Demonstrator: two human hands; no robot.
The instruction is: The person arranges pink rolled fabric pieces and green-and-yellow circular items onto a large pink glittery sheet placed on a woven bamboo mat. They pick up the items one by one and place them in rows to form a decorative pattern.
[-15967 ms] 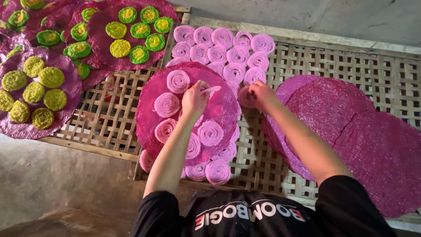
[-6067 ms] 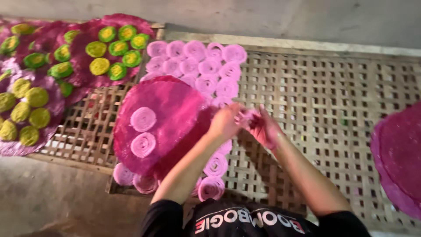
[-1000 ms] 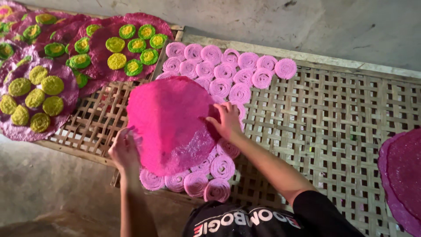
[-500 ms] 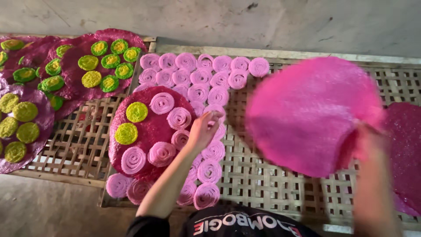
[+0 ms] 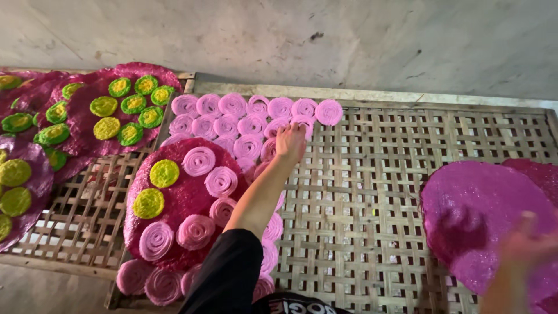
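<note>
Now laid down right, round magenta sheet (image 5: 488, 215) leaves blurred right hand (image 5: 532, 244) empty; left hand (image 5: 290, 142) flat on pink spiral rolls (image 5: 250, 125), arranging; next needs gentle placing

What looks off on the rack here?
Two yellow-green coils sit among pink ones on the near magenta disc. The pink coils by the left hand lie bare on the bamboo rack. Nothing spilled or broken.

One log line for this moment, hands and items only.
left hand: on pink spirals | right hand: blurred, above pink round sheet | surface: bamboo lattice rack
</note>
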